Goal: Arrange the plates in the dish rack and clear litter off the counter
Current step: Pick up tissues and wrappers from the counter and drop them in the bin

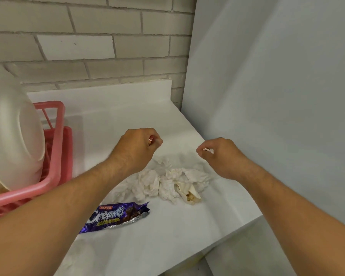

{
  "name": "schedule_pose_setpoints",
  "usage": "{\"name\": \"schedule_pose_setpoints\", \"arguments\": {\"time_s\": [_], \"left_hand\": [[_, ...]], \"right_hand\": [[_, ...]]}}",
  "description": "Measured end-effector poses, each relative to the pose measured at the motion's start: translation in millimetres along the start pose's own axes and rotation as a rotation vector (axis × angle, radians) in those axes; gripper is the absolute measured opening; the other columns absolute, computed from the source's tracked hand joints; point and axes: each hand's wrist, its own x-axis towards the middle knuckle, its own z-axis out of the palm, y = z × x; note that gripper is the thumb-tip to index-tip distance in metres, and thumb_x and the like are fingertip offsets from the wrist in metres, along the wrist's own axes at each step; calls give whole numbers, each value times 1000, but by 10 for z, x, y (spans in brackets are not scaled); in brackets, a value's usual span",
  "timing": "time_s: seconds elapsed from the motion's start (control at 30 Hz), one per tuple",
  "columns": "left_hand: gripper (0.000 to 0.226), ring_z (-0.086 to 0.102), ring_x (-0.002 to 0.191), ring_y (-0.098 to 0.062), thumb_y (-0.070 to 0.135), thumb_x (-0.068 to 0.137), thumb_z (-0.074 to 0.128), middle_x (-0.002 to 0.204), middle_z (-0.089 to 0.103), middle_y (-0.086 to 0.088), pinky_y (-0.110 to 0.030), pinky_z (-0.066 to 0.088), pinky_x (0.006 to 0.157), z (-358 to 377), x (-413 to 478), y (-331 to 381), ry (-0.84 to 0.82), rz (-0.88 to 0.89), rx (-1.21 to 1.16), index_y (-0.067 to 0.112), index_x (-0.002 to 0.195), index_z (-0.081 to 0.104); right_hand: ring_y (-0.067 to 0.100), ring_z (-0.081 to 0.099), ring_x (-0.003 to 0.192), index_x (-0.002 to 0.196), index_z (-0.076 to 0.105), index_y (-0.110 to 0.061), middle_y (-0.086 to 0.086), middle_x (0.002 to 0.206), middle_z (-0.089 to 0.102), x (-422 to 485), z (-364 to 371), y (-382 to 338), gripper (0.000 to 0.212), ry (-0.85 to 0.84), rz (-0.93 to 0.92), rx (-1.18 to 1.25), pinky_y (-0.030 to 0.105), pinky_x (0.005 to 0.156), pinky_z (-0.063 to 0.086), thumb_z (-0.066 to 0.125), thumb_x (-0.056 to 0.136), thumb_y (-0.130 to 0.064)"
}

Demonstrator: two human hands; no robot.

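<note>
Head view: Over a white desk [127, 108], the person's left grip [136, 150] is curled and pinches a small red-and-white scrap [150, 140] at its fingertips. The right grip [223, 158], also curled, pinches a white scrap [208, 150]. The two are held apart above the desk, knuckles toward the camera.

Between and just nearer than them, a heap of crumpled tissues [163, 182] lies on the desk, with a soiled, yellowish piece [189, 194] at its near right edge. The left grip's wrist overlaps the heap's left side in the frame, and the right grip hovers beside its far right end. Whether either touches the heap cannot be told.

Nearer and to the left, under the left forearm, a purple biscuit wrapper [116, 215] lies torn open and flat on the desk, well apart from both grips.

At the far left stands a pink dish rack [56, 156], with white plates [14, 136] leaning upright in it. A pale brick wall [88, 46] runs behind, and a plain white panel [277, 86] closes the right side.
</note>
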Motion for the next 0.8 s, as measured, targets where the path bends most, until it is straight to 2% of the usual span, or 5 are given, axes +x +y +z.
{"name": "schedule_pose_setpoints", "arguments": {"time_s": [0.07, 0.17, 0.4, 0.67, 0.8], "left_hand": [[27, 58, 66, -9, 52, 88, 56, 73, 62, 8, -25, 47, 58, 36, 1, 12, 9, 7, 40, 29, 76, 63], [42, 54, 58, -11, 63, 83, 51, 61, 57, 7, -23, 36, 50, 63, -34, 29, 31, 22, 86, 27, 64, 54], [48, 50, 51, -10, 62, 88, 44, 53, 51, 7, -23, 31, 47, 2, -197, -46, 82, 24, 108, 25, 57, 49], [46, 49, 50, -9, 57, 90, 47, 53, 51, 7, -23, 30, 46, -259, -464, -130, 117, 34, 82, 25, 57, 49], [44, 50, 54, -10, 58, 89, 47, 56, 54, 7, -23, 32, 48, -480, -654, -141, 118, 63, 65, 25, 60, 51]], "right_hand": [[8, 60, 81, 87, 67, -35, -8, 103, 64, -56, 69, 34, 10, -60, 4, -90, 20, 64, 47, 63, 88, -45], [10, 58, 84, 106, 61, -37, -11, 99, 53, -112, 179, 60, 42, -141, 80, -268, 26, 67, 46, 67, 74, -64], [12, 59, 79, 97, 61, -27, -6, 96, 61, -107, 287, 65, 18, -168, 50, -256, 27, 63, 47, 54, 92, -44], [13, 55, 62, 69, 52, -18, -3, 69, 58, -271, 9, -314, 37, 202, 10, 8, 24, 49, 35, 61, 87, -48], [20, 56, 63, 75, 58, -11, 4, 72, 63, -449, -55, -601, 24, 279, 16, 184, 27, 54, 43, 62, 84, -32]]}}
